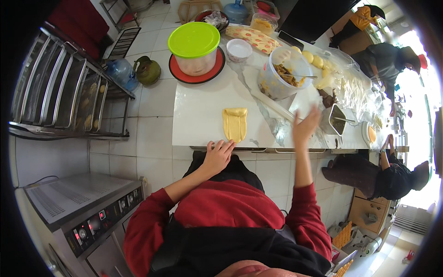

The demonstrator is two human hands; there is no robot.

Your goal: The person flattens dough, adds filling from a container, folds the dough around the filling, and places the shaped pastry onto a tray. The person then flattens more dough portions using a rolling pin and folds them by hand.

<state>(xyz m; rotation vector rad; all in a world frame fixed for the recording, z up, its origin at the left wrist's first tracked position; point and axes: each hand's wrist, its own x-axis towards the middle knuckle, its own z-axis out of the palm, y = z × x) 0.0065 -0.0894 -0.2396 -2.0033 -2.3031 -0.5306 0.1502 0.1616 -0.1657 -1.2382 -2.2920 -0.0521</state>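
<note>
Worktable [196, 117], white with grey veining, bears a round red tray [218, 69] beneath a lime-lidded tub [197, 65]. To their right stands a clear container [272, 62] of chunky filling, with a pale rolling pin [276, 107] lying near it. The right hand [306, 128] blurs by the pin's near end; I cannot tell whether it grips. The left hand [218, 158], fingers slightly apart, touches the near end of a flat yellow dough piece [235, 125] at the table's front edge.

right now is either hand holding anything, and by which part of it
The left hand touches the yellow dough at its near edge; whether it grips cannot be told. The blurred right hand is open and appears empty.
</note>
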